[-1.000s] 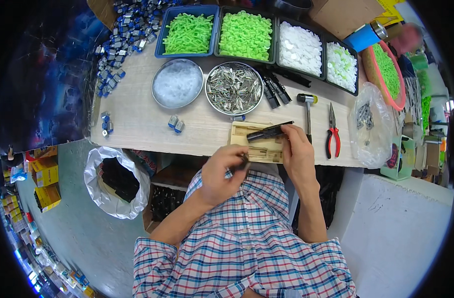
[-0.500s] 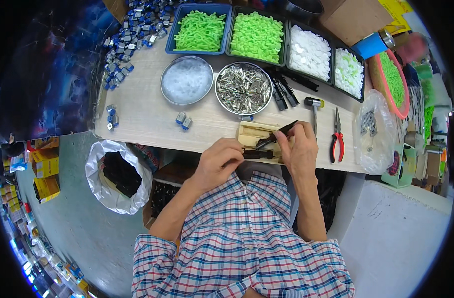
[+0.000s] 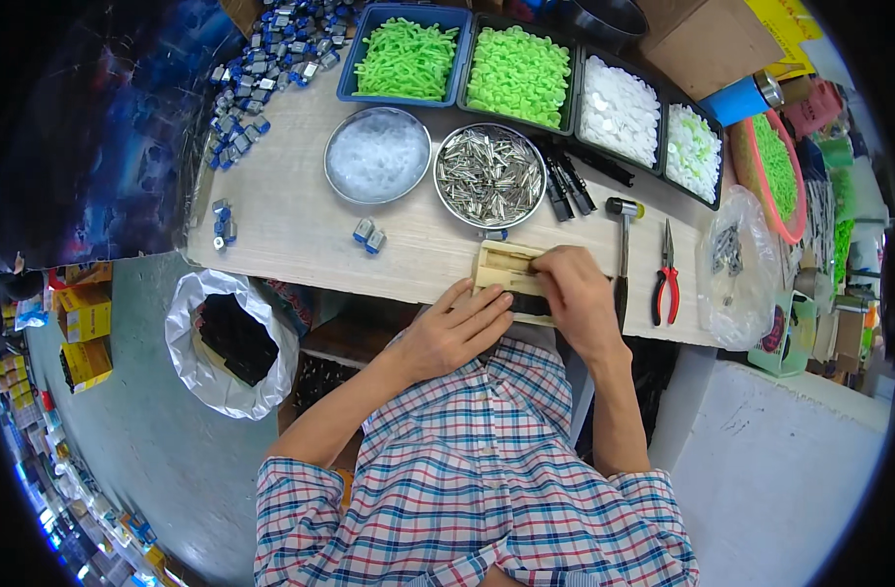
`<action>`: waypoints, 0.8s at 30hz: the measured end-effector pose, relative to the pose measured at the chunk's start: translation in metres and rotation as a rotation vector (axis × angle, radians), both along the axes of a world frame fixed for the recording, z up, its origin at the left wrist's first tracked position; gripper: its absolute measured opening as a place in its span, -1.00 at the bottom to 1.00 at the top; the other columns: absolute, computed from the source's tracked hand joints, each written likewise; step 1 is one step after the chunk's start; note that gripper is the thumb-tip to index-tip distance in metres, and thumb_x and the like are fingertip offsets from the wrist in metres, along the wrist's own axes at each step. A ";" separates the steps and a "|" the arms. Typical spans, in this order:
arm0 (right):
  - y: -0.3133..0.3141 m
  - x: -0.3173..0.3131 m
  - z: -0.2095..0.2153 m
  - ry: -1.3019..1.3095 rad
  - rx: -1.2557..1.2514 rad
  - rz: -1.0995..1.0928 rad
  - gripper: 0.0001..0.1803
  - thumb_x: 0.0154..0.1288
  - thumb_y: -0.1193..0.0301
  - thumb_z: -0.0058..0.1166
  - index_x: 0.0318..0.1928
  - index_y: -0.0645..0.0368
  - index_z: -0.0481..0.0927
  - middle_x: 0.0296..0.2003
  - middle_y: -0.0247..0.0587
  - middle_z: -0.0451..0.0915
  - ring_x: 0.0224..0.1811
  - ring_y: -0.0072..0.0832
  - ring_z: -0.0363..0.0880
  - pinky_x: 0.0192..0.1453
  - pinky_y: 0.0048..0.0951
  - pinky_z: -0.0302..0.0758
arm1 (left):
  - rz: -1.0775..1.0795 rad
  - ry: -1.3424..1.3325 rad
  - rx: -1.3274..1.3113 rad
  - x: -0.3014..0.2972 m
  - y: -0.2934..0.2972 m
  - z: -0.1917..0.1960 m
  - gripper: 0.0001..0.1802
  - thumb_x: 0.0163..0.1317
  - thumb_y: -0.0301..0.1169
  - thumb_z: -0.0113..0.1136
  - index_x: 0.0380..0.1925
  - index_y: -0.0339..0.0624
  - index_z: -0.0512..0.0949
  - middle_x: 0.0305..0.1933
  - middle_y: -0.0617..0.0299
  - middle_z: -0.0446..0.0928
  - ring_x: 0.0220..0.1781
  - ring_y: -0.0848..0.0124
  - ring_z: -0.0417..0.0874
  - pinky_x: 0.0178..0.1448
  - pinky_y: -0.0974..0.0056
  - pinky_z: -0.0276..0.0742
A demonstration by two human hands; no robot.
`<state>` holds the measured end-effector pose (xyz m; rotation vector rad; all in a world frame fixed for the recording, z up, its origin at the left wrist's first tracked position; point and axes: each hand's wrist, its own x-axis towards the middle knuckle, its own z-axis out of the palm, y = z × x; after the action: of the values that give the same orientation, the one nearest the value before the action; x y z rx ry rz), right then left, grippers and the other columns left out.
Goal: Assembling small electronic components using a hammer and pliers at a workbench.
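At the near edge of the desk [image 3: 301, 235], both hands work over a small pale wooden block [image 3: 503, 269] that sits just in front of the person's chest. The left hand [image 3: 454, 331] lies flat with its fingers stretched toward the block, the fingertips touching its near left corner and a dark strip-like part [image 3: 528, 305] lying along the block's near side. The right hand [image 3: 580, 298] is curled palm-down over the right half of the block and the dark part, fingers bent and pressing on them; how firmly it grips cannot be told, since the hand hides what is beneath.

Just beyond the block stands a round metal bowl of small silvery metal pieces [image 3: 490, 175], and to its left a second round bowl of clear white bits [image 3: 377, 155]. Right of the metal bowl lie several black stick-like parts [image 3: 568, 183]. A small hammer [image 3: 623, 245] lies just right of the right hand, and red-handled pliers [image 3: 667, 274] lie further right. Along the far edge are trays: two of green plastic parts [image 3: 408, 59] [image 3: 518, 73] and two of white parts [image 3: 619, 98] [image 3: 692, 152]. Small blue-and-silver pieces [image 3: 262, 68] are heaped at the far left, with two of them [image 3: 369, 235] lying loose near the middle of the desk. A bag-lined bin [image 3: 230, 342] stands on the floor to the left.
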<state>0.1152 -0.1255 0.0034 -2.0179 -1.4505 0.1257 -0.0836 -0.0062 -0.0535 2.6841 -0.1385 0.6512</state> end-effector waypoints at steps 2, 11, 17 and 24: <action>0.004 -0.005 -0.002 0.025 0.004 0.132 -0.75 0.15 0.68 0.18 -0.13 0.24 0.57 -0.19 -0.06 0.62 -0.05 -0.04 0.59 0.03 -0.16 0.56 | -0.001 0.003 0.022 -0.001 0.001 0.000 -0.63 0.27 -0.38 0.14 0.06 -0.18 0.61 0.29 0.10 0.58 0.42 0.16 0.51 0.51 -0.11 0.35; 0.039 -0.019 -0.010 0.133 0.060 0.184 -0.82 0.20 0.69 0.19 -0.18 0.30 0.56 -0.21 -0.04 0.60 -0.01 -0.08 0.57 0.04 -0.20 0.55 | 0.781 -0.380 -0.294 -0.023 0.058 0.012 -0.54 0.39 -0.59 0.01 0.27 -0.50 0.38 0.37 -0.27 0.42 0.44 -0.24 0.38 0.54 -0.18 0.21; 0.037 -0.024 -0.013 0.025 0.159 0.171 -0.81 0.17 0.71 0.15 -0.20 0.25 0.56 -0.25 -0.06 0.58 -0.02 -0.02 0.56 0.02 -0.12 0.52 | 1.331 -0.054 0.225 -0.099 0.182 0.006 -0.50 0.41 -0.47 0.10 0.31 -0.38 0.35 0.43 -0.28 0.30 0.49 -0.29 0.21 0.50 -0.18 0.21; 0.075 -0.078 0.000 0.190 0.129 0.271 -0.70 0.12 0.70 0.18 -0.10 0.27 0.57 -0.13 -0.02 0.58 0.01 -0.05 0.56 0.06 -0.17 0.53 | 1.087 -0.058 -0.071 -0.096 0.184 -0.010 -0.64 0.43 -0.50 0.03 0.17 -0.39 0.49 0.33 -0.27 0.39 0.36 -0.22 0.40 0.46 -0.07 0.30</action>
<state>0.0371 -0.0506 0.0037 -1.6524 -1.5592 0.3208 -0.1799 0.1779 -0.0633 2.4897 1.3635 0.9689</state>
